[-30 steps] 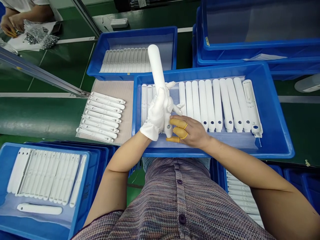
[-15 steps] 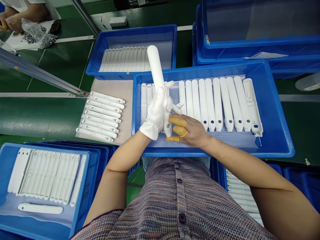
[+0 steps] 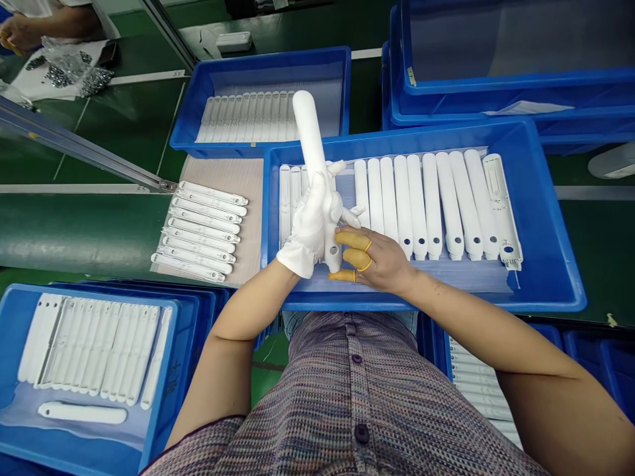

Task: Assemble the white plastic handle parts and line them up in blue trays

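My gloved left hand clamped round white plastic bar, bar tilted upright; right fingers, yellow-cotted, together, touching its lower end, above blue crate holding row of white bars.

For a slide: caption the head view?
Gloved left hand and finger-cotted right hand hold a white plastic casing above a blue crate.

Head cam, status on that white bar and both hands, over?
Left hand, white-gloved, gripping white plastic bar, held up, tilted. Right hand, yellow finger cots, at bar's lower end. Blue tray, row of white bars beneath.
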{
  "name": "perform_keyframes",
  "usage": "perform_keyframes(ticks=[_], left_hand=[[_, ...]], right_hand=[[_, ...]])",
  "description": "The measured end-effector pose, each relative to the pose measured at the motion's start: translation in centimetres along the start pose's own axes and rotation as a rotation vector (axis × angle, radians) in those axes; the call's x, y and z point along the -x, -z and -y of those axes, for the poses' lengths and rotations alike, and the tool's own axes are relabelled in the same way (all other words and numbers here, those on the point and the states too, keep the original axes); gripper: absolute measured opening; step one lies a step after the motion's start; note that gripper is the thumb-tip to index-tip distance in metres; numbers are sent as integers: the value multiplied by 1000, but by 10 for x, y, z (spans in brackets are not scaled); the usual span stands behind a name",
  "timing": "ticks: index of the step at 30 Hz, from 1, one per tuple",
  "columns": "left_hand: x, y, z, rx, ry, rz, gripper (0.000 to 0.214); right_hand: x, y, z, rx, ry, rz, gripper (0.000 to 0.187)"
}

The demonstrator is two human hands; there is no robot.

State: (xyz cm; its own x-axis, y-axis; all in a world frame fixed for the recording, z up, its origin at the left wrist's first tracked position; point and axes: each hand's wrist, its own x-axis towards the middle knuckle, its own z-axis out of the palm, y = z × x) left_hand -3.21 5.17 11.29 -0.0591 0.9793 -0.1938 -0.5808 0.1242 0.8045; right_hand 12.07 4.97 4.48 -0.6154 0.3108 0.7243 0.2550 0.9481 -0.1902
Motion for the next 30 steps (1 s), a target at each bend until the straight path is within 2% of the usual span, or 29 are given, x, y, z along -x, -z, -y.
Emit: perform_keyframes(ticks=[3,8,11,16,22,30], left_hand=[[0,0,-1,22,9,-19,52],[-1,3,0,22,124,-85,68],[-1,2,0,17,132,-97,72],[0,1,-2,-52,61,-84,65],[-1,2,-1,-53,73,-83,64],[0,-2,-4,-40,56,-40,55]], right_hand=[[0,0,1,-12,-10,-3,32],[1,2,2,8,-4,-1,30],[1,2,2,-32,-3,-6,25],[1,1,2,-64,-35,21,23],[3,1,1,-81,-105,103,28],[3,0,1,-125,-104,90,25]])
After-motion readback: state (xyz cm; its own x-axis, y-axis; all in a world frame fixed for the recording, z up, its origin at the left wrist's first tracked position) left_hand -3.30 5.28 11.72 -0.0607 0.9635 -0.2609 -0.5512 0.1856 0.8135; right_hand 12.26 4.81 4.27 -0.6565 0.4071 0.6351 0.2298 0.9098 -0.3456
